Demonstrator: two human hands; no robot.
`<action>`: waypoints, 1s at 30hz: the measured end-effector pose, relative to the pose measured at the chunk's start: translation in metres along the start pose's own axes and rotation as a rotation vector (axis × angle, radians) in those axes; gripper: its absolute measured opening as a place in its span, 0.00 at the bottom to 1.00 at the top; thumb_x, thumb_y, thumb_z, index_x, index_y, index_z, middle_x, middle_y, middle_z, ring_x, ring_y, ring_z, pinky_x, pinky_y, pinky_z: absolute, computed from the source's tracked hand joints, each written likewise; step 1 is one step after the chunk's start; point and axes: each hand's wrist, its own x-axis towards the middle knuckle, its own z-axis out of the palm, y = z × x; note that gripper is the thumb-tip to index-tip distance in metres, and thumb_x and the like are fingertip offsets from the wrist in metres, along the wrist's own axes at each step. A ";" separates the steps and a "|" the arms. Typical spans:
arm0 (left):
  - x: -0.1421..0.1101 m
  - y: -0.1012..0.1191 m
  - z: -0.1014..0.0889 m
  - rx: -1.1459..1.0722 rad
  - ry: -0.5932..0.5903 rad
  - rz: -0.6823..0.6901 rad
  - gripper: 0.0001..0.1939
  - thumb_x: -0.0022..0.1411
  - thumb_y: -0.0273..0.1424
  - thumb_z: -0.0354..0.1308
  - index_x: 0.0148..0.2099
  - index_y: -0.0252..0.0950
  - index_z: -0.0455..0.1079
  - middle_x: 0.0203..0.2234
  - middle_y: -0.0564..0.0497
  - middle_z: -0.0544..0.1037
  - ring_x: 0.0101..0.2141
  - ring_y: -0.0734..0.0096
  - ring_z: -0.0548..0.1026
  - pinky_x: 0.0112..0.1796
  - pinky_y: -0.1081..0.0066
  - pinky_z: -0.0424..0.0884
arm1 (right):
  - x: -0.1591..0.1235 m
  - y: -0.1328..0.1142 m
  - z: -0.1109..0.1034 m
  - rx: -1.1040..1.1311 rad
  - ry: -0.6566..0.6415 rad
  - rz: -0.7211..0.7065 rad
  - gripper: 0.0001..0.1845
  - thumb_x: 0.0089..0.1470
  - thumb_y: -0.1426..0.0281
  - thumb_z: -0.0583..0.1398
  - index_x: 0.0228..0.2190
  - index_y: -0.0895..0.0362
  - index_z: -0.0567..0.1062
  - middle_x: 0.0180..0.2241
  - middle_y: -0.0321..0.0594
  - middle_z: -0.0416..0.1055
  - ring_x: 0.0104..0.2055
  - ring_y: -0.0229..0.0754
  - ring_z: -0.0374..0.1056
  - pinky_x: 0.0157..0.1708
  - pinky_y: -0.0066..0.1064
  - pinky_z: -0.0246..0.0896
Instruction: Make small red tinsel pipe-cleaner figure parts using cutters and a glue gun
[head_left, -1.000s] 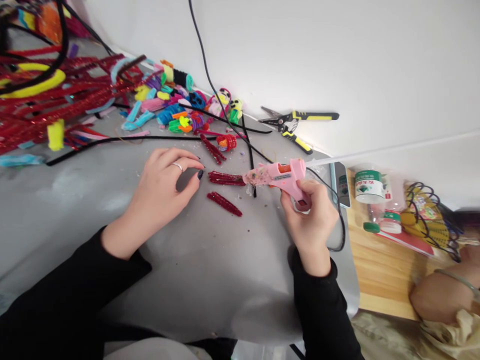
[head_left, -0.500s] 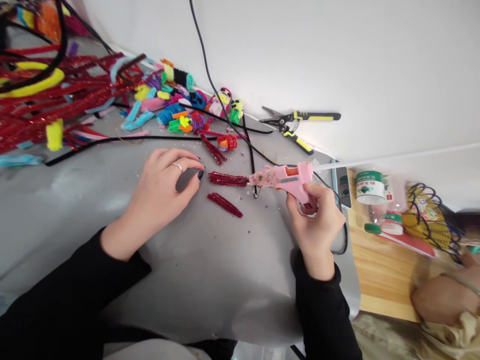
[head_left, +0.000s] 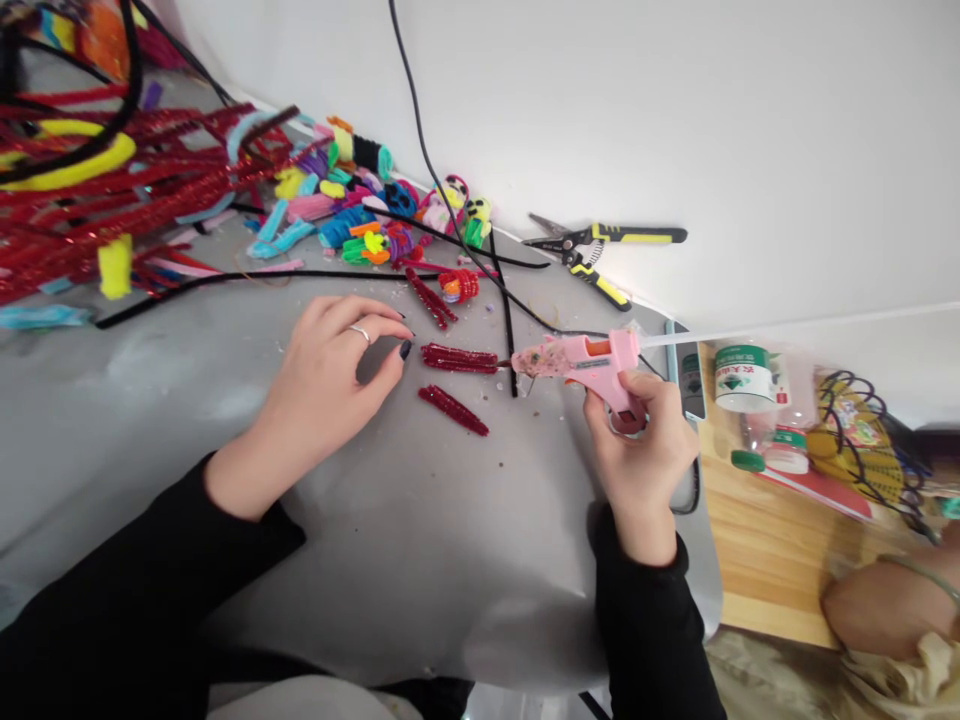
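My right hand [head_left: 651, 435] grips a pink glue gun [head_left: 577, 362] by its handle, with a long pale glue stick [head_left: 750, 330] sticking out of its back. The gun's nozzle points left at the right end of a folded dark red tinsel pipe cleaner piece [head_left: 459, 358] lying on the grey table. Just left of that piece rests my left hand [head_left: 330, 365], its thumb and fingertips apart with nothing between them. A second dark red piece [head_left: 453, 410] lies below, and a third red piece [head_left: 431, 298] above, beside a small red-orange coil [head_left: 459, 286].
Red pipe cleaners [head_left: 150, 200] and small colourful figures [head_left: 397, 215] crowd the back left. Yellow-black wire strippers [head_left: 600, 245] lie by the white wall. A black cord [head_left: 439, 190] crosses the table. At right are a phone [head_left: 686, 370], bottles [head_left: 750, 375] and another person's arm [head_left: 885, 600].
The glue gun has drawn slightly right, away from the end of the middle red piece. My left hand stays nearly still, and the whole view has shifted a little.
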 end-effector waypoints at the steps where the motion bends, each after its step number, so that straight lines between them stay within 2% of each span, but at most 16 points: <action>1: 0.000 0.000 0.000 -0.001 0.004 -0.002 0.09 0.71 0.29 0.57 0.47 0.48 0.77 0.47 0.48 0.83 0.49 0.47 0.78 0.51 0.44 0.76 | -0.001 0.001 0.000 -0.007 0.000 0.011 0.07 0.58 0.72 0.64 0.40 0.53 0.75 0.34 0.36 0.79 0.22 0.34 0.64 0.21 0.27 0.64; 6: -0.001 0.000 0.001 0.006 0.019 0.005 0.09 0.71 0.29 0.57 0.46 0.48 0.76 0.47 0.49 0.83 0.49 0.48 0.78 0.51 0.46 0.77 | -0.001 0.001 0.000 -0.001 -0.008 0.046 0.06 0.59 0.68 0.65 0.40 0.53 0.75 0.34 0.36 0.79 0.21 0.34 0.62 0.21 0.28 0.64; 13: -0.001 -0.003 0.004 0.017 0.025 0.022 0.07 0.73 0.30 0.56 0.46 0.48 0.75 0.47 0.50 0.83 0.48 0.50 0.78 0.51 0.47 0.77 | 0.002 0.002 0.000 0.032 -0.009 0.027 0.06 0.59 0.71 0.65 0.40 0.53 0.75 0.34 0.36 0.78 0.22 0.34 0.63 0.21 0.27 0.63; 16: 0.001 0.000 0.000 0.004 0.025 0.016 0.08 0.73 0.29 0.57 0.46 0.47 0.75 0.47 0.49 0.83 0.49 0.49 0.78 0.51 0.47 0.76 | 0.001 0.004 0.000 0.020 -0.011 0.017 0.07 0.58 0.72 0.65 0.40 0.53 0.75 0.33 0.35 0.78 0.22 0.34 0.62 0.22 0.26 0.63; 19: 0.002 0.010 -0.008 -0.037 0.037 0.037 0.09 0.73 0.28 0.57 0.49 0.47 0.76 0.47 0.48 0.83 0.49 0.50 0.79 0.52 0.48 0.76 | 0.000 0.010 0.002 -0.012 -0.001 0.070 0.10 0.57 0.69 0.66 0.42 0.53 0.75 0.34 0.35 0.78 0.23 0.35 0.63 0.23 0.27 0.64; 21: 0.002 0.016 -0.013 -0.093 0.022 0.097 0.10 0.73 0.27 0.57 0.50 0.47 0.76 0.46 0.49 0.84 0.47 0.54 0.80 0.50 0.52 0.77 | 0.001 0.017 0.006 -0.032 0.020 0.140 0.16 0.55 0.64 0.69 0.44 0.54 0.75 0.34 0.36 0.76 0.24 0.36 0.63 0.24 0.29 0.64; 24: 0.000 0.020 -0.013 -0.201 -0.047 0.258 0.10 0.73 0.26 0.58 0.50 0.46 0.78 0.42 0.50 0.84 0.40 0.59 0.80 0.46 0.57 0.77 | 0.011 0.029 0.019 -0.033 0.044 0.216 0.23 0.53 0.60 0.71 0.46 0.55 0.74 0.34 0.37 0.74 0.26 0.38 0.63 0.26 0.32 0.65; 27: -0.001 0.016 -0.007 -0.206 -0.114 0.393 0.10 0.74 0.27 0.60 0.53 0.42 0.79 0.42 0.46 0.84 0.41 0.58 0.79 0.45 0.58 0.76 | 0.028 0.038 0.039 -0.046 -0.015 0.236 0.20 0.54 0.63 0.70 0.45 0.56 0.75 0.36 0.41 0.74 0.33 0.43 0.67 0.35 0.37 0.69; 30: -0.002 0.010 -0.003 -0.133 -0.163 0.432 0.08 0.76 0.30 0.59 0.51 0.37 0.79 0.43 0.43 0.82 0.41 0.56 0.76 0.44 0.58 0.75 | 0.041 0.040 0.057 -0.089 -0.142 0.268 0.15 0.55 0.66 0.69 0.42 0.57 0.75 0.41 0.47 0.74 0.41 0.49 0.69 0.46 0.45 0.70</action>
